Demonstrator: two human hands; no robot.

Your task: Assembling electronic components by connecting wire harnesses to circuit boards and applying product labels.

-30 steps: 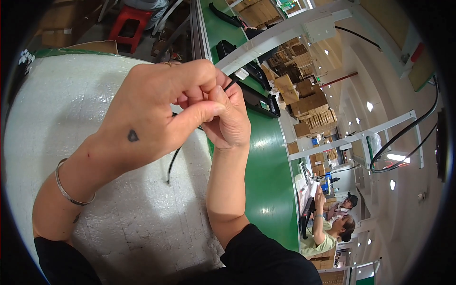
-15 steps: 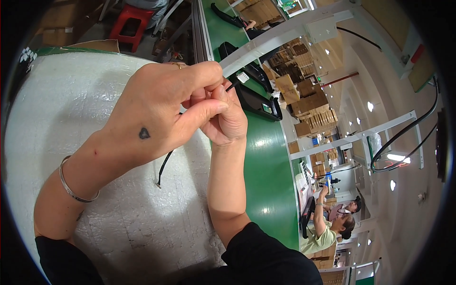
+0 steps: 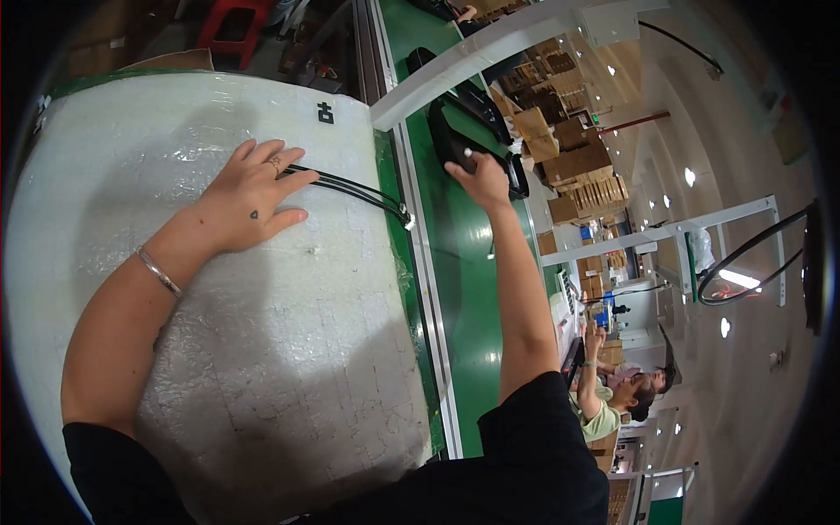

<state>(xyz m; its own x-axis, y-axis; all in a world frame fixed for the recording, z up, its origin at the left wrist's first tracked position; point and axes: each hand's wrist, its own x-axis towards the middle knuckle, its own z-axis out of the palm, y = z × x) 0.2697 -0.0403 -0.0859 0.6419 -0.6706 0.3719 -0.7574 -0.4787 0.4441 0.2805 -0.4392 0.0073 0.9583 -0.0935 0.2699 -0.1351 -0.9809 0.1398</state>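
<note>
My left hand (image 3: 248, 199) lies on the white, film-wrapped padded surface (image 3: 289, 350), its fingers spread and open. Its fingertips rest by a bundle of thin black cables (image 3: 346, 186), partly covering the bundle's left end. White connectors (image 3: 407, 219) tip the cables at the surface's right edge. Over the green belt, my right hand (image 3: 486, 182) is closed on a black cable. The cable's white connector (image 3: 468, 153) shows between thumb and forefinger, and a small end (image 3: 491, 254) hangs beside my forearm. A long black plastic housing (image 3: 451, 140) lies just beyond that hand.
A metal rail (image 3: 429, 324) separates the padded surface from the green belt (image 3: 464, 306). A white post (image 3: 481, 66) crosses above the belt. More black housings (image 3: 486, 109) lie farther along. At right, a person in light green (image 3: 599, 416) works beside another person. Cartons (image 3: 577, 162) are stacked behind.
My hands, together around the cable before, have moved apart. The left has lowered onto the padded surface by the cable bundle. The right has moved right over the belt with the cable.
</note>
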